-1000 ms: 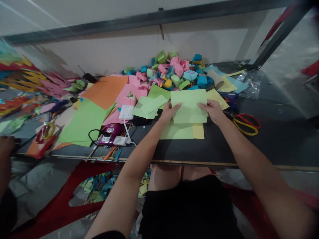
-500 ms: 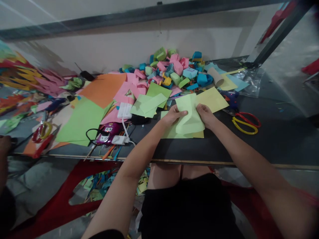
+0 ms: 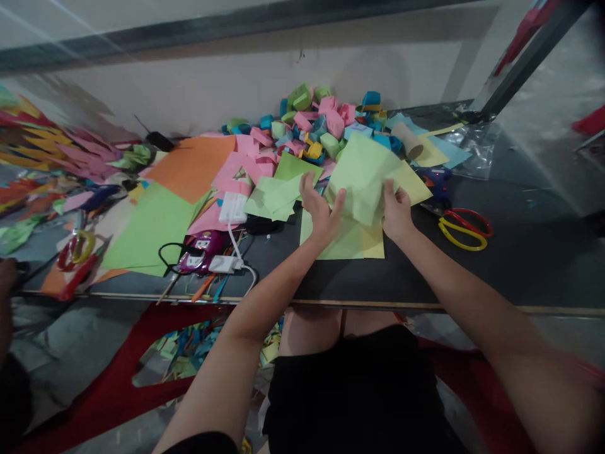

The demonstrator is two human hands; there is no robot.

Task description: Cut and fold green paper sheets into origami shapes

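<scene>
A pale green sheet of paper (image 3: 362, 170) stands tilted up over the table, its lower edge curving. My right hand (image 3: 397, 211) pinches it at the right side between thumb and fingers. My left hand (image 3: 322, 211) is at its lower left with fingers spread and thumb beside the paper's edge; whether the thumb touches it I cannot tell. Below both hands lie flat light green sheets (image 3: 335, 243) and a yellow sheet (image 3: 374, 244). Another yellow sheet (image 3: 416, 183) shows behind my right hand.
Folded paper pieces (image 3: 331, 120) are heaped against the wall. Red-and-yellow-handled scissors (image 3: 466, 230) lie right. A white power strip (image 3: 232, 208), purple device (image 3: 203, 249), green sheets (image 3: 146, 230) and orange sheet (image 3: 193, 167) lie left. Another person's hand (image 3: 8, 274) is at the far left.
The pale green sheet has swung up and away from me, and its bend has opened out. My left hand has let go of it and spread its fingers.
</scene>
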